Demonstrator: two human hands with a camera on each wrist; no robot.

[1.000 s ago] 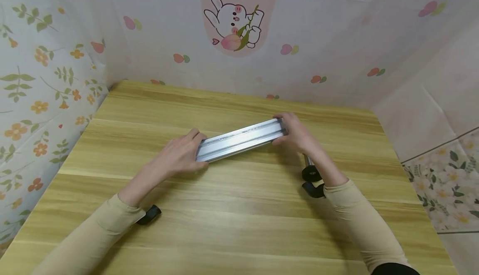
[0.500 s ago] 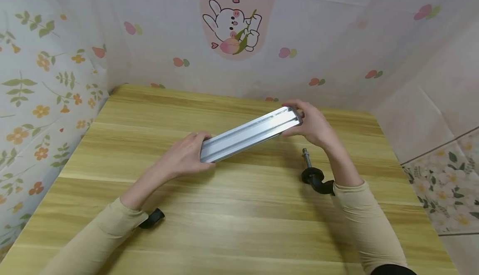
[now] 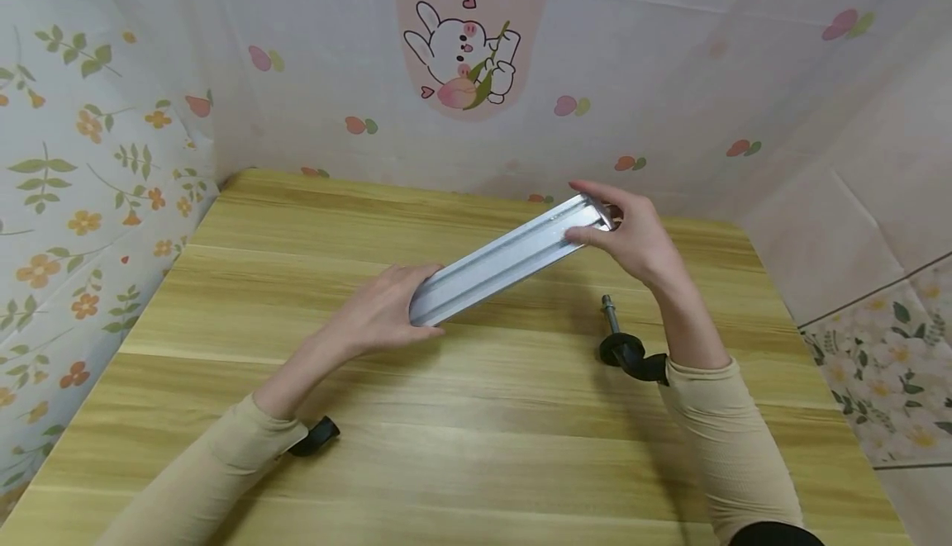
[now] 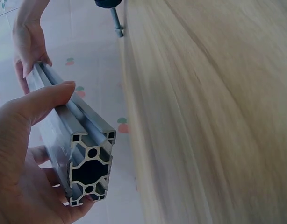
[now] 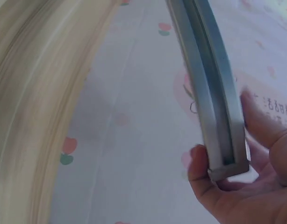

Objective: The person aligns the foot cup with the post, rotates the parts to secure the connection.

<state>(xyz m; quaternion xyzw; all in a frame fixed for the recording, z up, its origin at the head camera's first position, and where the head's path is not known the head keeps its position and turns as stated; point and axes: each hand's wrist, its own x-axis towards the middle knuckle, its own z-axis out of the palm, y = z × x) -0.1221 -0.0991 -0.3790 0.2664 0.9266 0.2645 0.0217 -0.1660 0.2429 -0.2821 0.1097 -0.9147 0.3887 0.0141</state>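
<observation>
A silver aluminium profile (image 3: 506, 261) with grooves along its length is held up at a slant over the table, its right end higher. My left hand (image 3: 387, 310) grips the near left end, thumb on one side and fingers on the other. In the left wrist view that end of the profile (image 4: 89, 168) is bare, showing its hollow cross-section. My right hand (image 3: 632, 232) holds the far right end, its thumb lying over the grooved face. A flat grey cap (image 5: 230, 171) covers this end in the right wrist view, between thumb and fingers.
A levelling foot with a threaded stem and round black base (image 3: 621, 346) lies on the wooden table (image 3: 461, 430), near my right forearm. Black curved pieces (image 3: 316, 437) show at both sleeves. A printed cloth (image 3: 297, 50) hangs behind the table and on its left.
The profile has shifted right and tilted more steeply, its right end rising with my right hand. The right thumb has come onto its face. The levelling foot is uncovered from behind my right arm.
</observation>
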